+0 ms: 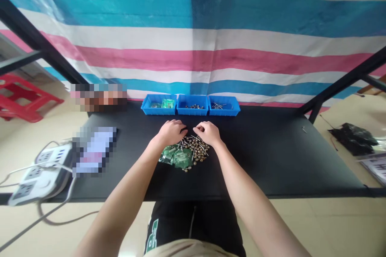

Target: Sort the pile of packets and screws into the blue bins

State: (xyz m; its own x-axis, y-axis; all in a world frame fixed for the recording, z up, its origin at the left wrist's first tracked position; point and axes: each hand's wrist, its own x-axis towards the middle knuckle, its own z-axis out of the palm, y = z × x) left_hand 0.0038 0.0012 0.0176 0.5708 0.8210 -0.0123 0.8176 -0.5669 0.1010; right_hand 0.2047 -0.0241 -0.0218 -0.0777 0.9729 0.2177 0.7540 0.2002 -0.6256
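My left hand (172, 131) rests at the far left edge of a pile of small screws or nails with brass-coloured heads (199, 150). Its fingers are curled, and whatever lies under them is hidden. Across a small gap, my right hand (208, 132) bends over the far right edge of the pile. Thumb and forefinger come together there, on something too small to make out. Green packets (182, 158) of small parts in clear plastic lie against the pile's left side, nearest my left hand.
Behind my hands stand three blue bins: the left one (145, 108) holds green packets, the middle (193, 111) brownish small parts, the right (224, 112) thin metal pins. A power strip (42, 172) and a blurred-out flat object (96, 148) lie left. Black frame bars (331, 84) flank the table (271, 160).
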